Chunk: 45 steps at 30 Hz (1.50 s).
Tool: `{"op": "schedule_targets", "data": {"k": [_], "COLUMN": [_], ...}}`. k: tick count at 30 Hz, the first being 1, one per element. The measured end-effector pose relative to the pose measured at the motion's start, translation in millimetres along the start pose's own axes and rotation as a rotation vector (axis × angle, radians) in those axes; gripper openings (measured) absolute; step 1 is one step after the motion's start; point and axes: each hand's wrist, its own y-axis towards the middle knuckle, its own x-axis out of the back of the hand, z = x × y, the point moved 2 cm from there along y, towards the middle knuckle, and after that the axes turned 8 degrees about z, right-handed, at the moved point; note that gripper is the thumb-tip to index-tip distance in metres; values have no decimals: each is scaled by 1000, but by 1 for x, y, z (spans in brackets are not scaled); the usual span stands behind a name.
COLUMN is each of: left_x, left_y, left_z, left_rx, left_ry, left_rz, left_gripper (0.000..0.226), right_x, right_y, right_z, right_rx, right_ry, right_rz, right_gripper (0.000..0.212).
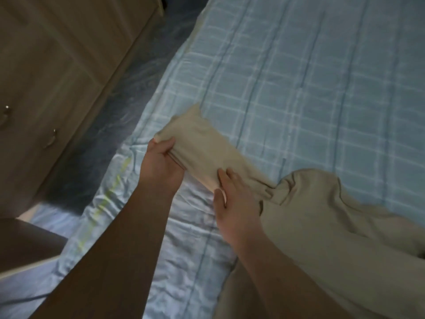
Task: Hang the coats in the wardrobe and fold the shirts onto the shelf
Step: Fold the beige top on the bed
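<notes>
A beige, soft cotton garment (pixel 299 226), probably one of the shirts, is lying spread over the near right part of the bed (pixel 299 77), which is wearing a pale blue checked cover. One part of it, seemingly a sleeve, is stretching toward the left. The left hand (pixel 161 157) is gripping the far end of that part, fingers curled round the cloth. The right hand (pixel 232 199) is resting on it nearer the body of the garment with fingers fairly straight, pressing rather than pinching. The folding step seems to be under way. The next move is probably calling for laying this part across the body. A pale wooden wardrobe (pixel 46 65) is standing at the far left.
</notes>
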Motion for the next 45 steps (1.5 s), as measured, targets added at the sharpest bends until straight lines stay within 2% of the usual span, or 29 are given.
{"op": "schedule_targets", "data": {"k": [2,4,5,6,9,12,14,15,18,21,25,26,29,30,33,35,38,42,45], "left_x": [9,19,24,30,50,77,87,92,104,111,122,125,139,142,148,156,161,155,139], "left_y": [-11,-21,-27,-31,-48,-54,-54,-55,-50,-44,-37,-36,-30,-29,-30,-37,-49,-60,-70], "left_z": [-11,-21,-26,-32,-57,-81,-90,-92,-95,-97,-107,-110,-116,-118,-127,-131,-131,-135,-132], "left_rx": [-33,-73,-86,-105,-162,-186,-155,-106,37,87,174,202,229,217,61,-6,4,20,6], "left_ry": [40,51,42,27,-6,-139,-132,-52,212,398,790,785,561,476,299,218,136,111,23], "left_rz": [-128,-276,-300,-269,-159,-231,-253,-287,-532,-687,-795,-794,-657,-616,-492,-427,-373,-368,-302], "left_gripper": [70,64,68,71,60,51,46,43,26,17,44,47,22,21,4,18,38,41,43], "right_x": [-13,-22,-24,-26,-30,-37,-46,-51,-65,-75,-79,-79,-81,-82,-87,-95,-108,-119,-118], "right_y": [-2,-2,0,2,8,12,15,15,15,13,13,15,26,29,35,35,33,36,37], "right_z": [6,12,14,17,30,41,44,46,50,53,58,59,64,66,72,76,80,76,74], "right_rx": [-9,-16,-20,-26,-51,-65,-79,-85,-76,-56,2,5,2,1,0,-21,-53,-63,-45], "right_ry": [-126,-172,-193,-210,-229,-270,-335,-368,-453,-522,-524,-535,-537,-529,-517,-508,-512,-534,-521], "right_rz": [86,98,89,76,57,91,159,191,226,237,196,196,158,137,80,75,85,104,130], "right_gripper": [73,74,74,73,70,58,55,55,55,61,72,70,63,61,61,62,65,65,66]}}
